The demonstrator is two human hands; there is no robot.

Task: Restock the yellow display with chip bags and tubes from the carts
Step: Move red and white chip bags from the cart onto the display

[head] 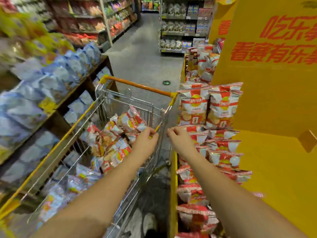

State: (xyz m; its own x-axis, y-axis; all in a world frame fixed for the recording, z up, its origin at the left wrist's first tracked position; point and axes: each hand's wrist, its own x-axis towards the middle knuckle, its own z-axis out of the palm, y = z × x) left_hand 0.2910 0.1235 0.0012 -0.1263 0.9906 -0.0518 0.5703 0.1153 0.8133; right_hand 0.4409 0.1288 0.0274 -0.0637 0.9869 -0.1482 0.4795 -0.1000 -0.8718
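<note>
A wire shopping cart (109,95) with an orange handle (137,85) stands in front of me, holding a heap of red-and-white chip bags (118,134). My left hand (147,140) curls its fingers round the cart's right rim. My right hand (178,137) hovers between the cart and the yellow display (274,103), fingers loosely curled, with nothing seen in it. Just behind it, rows of the same red-and-white bags (193,109) stand on the display's shelves. No tubes are in sight.
Wooden shelves of blue-white bags (51,74) run close along the cart's left side. The grey aisle floor (142,57) leads to a far shelf unit (180,28). The display's yellow front edge (173,177) nearly touches the cart. My shoe (149,222) is below.
</note>
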